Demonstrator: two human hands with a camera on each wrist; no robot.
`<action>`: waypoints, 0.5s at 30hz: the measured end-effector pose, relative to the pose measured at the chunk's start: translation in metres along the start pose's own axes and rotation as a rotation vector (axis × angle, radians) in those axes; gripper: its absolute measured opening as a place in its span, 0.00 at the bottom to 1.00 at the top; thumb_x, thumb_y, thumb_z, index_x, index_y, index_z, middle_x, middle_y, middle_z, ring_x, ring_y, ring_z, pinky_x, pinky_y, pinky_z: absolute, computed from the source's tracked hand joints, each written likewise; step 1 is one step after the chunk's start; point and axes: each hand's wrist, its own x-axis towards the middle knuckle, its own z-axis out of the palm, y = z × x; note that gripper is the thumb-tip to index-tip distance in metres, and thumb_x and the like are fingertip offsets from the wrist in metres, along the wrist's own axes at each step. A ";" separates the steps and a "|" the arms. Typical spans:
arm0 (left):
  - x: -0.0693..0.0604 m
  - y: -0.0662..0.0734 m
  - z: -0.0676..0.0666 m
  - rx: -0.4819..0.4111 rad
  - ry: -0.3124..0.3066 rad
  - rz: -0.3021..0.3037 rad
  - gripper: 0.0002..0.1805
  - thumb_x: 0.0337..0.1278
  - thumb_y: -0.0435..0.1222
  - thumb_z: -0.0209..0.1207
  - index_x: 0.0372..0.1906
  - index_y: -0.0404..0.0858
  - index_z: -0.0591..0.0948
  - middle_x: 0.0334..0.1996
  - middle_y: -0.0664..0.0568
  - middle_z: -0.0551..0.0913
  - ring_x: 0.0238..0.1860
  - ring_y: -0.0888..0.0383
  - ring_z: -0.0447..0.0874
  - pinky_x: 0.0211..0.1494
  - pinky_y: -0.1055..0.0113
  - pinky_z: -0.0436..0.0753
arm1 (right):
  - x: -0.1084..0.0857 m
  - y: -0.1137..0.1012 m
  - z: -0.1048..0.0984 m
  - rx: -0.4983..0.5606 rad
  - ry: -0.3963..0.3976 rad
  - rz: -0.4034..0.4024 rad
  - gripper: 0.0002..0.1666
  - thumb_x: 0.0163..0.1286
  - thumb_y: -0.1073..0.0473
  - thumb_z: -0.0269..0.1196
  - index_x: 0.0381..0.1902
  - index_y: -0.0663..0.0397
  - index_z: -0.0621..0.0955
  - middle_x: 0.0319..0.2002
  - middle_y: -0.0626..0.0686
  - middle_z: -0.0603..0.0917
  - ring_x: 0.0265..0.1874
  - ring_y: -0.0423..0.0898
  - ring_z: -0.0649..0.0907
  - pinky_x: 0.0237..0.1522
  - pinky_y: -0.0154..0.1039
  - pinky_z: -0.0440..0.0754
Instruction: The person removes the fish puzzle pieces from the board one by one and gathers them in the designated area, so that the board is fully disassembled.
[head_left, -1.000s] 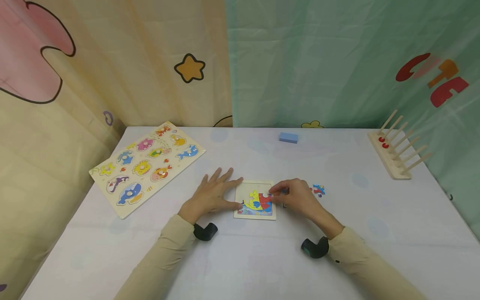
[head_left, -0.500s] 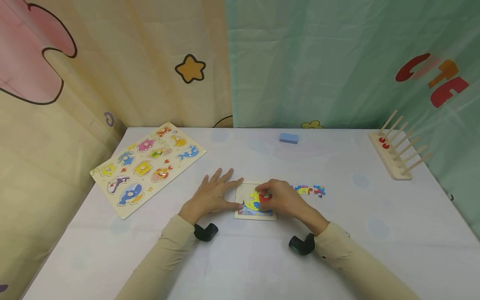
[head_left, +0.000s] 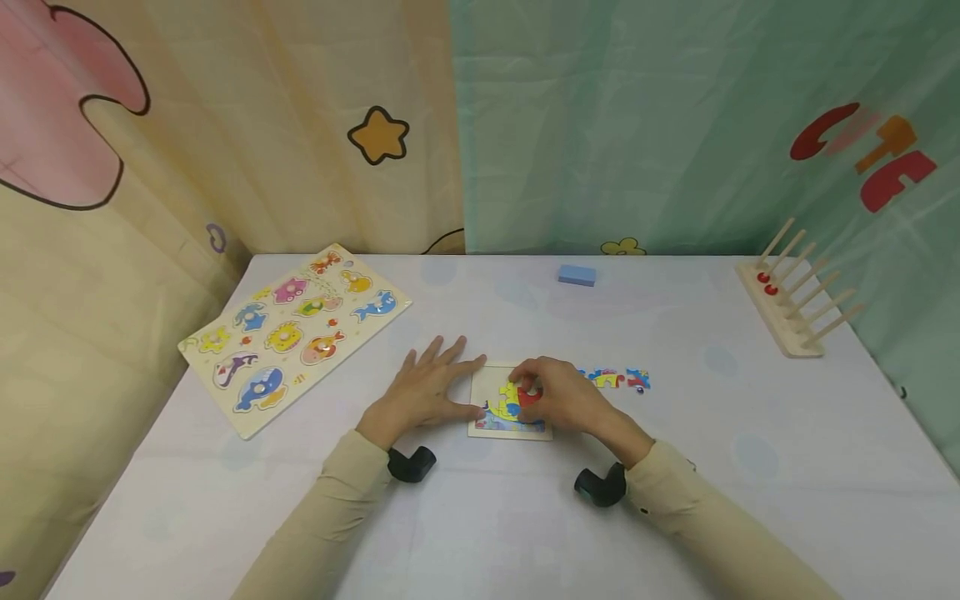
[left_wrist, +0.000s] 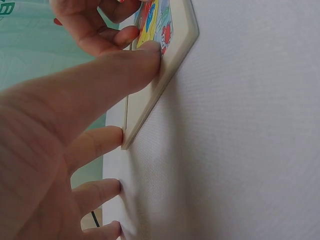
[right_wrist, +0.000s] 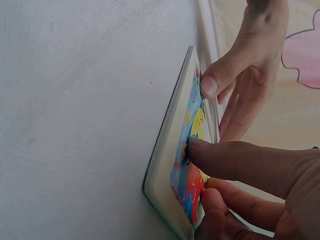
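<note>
A small wooden puzzle tray (head_left: 510, 434) (right_wrist: 165, 165) lies at the middle of the table, its lower part filled with blue, yellow and red pieces. My left hand (head_left: 423, 390) (left_wrist: 55, 120) is spread at its left side, thumb on the lower left rim and index finger touching the upper left corner. Over the tray's right half, my right hand (head_left: 570, 398) (right_wrist: 250, 185) has thumb and bent fingers around a red puzzle piece (head_left: 529, 396) (right_wrist: 194, 185). The right hand hides part of the tray. Loose puzzle pieces (head_left: 606, 378) lie to its right.
A large sea-animal peg board (head_left: 300, 367) lies at the left. A blue block (head_left: 577, 275) sits near the back edge. At the right back stands a wooden peg rack (head_left: 787, 321) with red beads. Curtains hang behind the table.
My right hand has moved left from the tray's right edge to over its pieces, uncovering more loose pieces. It has hardly shifted in the last half second. My left hand has stayed put.
</note>
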 end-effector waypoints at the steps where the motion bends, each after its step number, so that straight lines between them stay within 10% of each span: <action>1: 0.000 0.000 0.000 -0.002 0.001 -0.001 0.44 0.50 0.59 0.67 0.73 0.54 0.67 0.78 0.47 0.51 0.77 0.40 0.38 0.72 0.34 0.43 | 0.000 0.000 0.000 -0.003 0.000 -0.001 0.26 0.52 0.63 0.76 0.51 0.54 0.83 0.35 0.47 0.80 0.36 0.44 0.76 0.39 0.37 0.76; 15: 0.000 0.000 0.000 0.000 0.008 0.002 0.44 0.50 0.59 0.68 0.73 0.54 0.67 0.78 0.46 0.51 0.77 0.40 0.38 0.72 0.34 0.43 | 0.006 -0.008 -0.004 -0.017 -0.031 0.032 0.27 0.48 0.65 0.77 0.48 0.52 0.80 0.32 0.47 0.79 0.31 0.44 0.75 0.31 0.36 0.74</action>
